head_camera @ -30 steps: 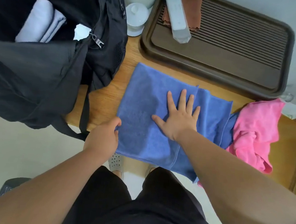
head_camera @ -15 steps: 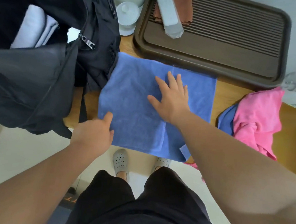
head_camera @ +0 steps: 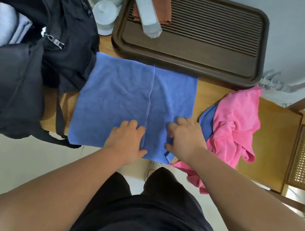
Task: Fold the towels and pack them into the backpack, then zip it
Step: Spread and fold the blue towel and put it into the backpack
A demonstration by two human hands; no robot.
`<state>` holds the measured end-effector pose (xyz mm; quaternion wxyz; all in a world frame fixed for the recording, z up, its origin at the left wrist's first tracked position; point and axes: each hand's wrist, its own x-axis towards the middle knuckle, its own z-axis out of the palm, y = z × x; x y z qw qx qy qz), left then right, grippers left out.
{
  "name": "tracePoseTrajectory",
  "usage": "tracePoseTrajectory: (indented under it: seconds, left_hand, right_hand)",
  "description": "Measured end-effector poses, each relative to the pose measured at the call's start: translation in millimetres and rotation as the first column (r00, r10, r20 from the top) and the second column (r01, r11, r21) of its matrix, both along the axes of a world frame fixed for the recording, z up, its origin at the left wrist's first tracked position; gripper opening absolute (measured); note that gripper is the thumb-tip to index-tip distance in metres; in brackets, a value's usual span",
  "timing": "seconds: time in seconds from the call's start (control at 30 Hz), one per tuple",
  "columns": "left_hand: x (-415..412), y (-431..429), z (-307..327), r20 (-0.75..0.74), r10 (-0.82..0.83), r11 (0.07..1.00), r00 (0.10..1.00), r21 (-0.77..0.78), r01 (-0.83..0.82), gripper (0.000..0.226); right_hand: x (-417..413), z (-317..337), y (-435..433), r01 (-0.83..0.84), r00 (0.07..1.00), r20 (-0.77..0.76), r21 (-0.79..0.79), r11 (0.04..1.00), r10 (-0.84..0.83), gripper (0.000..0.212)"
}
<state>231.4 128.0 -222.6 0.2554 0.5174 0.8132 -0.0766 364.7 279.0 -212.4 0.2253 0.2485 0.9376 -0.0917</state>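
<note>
**Soft, even indoor light seen through a wide-angle lens, with strong distortion at the edges.**

The light is bright and diffuse. Shadows are faint and soft-edged, the clearest being thin shade under the left hand [head_camera: 126, 139] and right hand [head_camera: 185, 137] on the blue towel [head_camera: 116, 92]. The black backpack [head_camera: 20, 75] falls into near-featureless dark, while the pale wall [head_camera: 297, 36] is evenly lit. The rim of the brown tray [head_camera: 190, 65] bows outward. The forearms near the lower edge look stretched and soft. Fine texture is slightly smeared throughout.
</note>
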Motion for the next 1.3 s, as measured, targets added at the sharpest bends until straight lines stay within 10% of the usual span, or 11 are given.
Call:
tracePoseTrajectory:
  seconds: [0.2, 0.47, 0.83, 1.03, 1.3]
  left_hand:
    - [-2, -3, -3, 0.004, 0.014, 1.000, 1.000, 0.007, -0.014, 0.060]
    - [-2, -11, -6, 0.014, -0.003, 0.999, 1.000, 0.044, 0.003, 0.046]
    - [-1, -33, -5, 0.009, -0.106, 0.992, 0.994, 0.062, 0.106, 0.038]
    - [-3, -41, -10, 0.048, -0.035, 0.974, 0.998, 0.226, 0.023, 0.020]
    - [-6, -52, -13, 0.093, 0.027, 0.959, 0.995, 0.279, -0.052, 0.025]
  right_hand:
    - [28, 2, 0, -0.054, 0.990, 0.125, -0.112, 0.992, 0.068, 0.015]
    - [17, -4, -6, -0.030, 0.998, -0.064, -0.130, 0.991, 0.021, 0.071]
    - [22, 7, -33, 0.127, 0.992, 0.013, -0.020, 0.992, -0.127, 0.052]
    - [-32, 3, -9, 0.334, 0.899, -0.130, -0.412, 0.848, -0.418, 0.050]
    - [-52, 0, -16, 0.189, 0.981, -0.004, -0.233, 0.954, -0.195, 0.123]
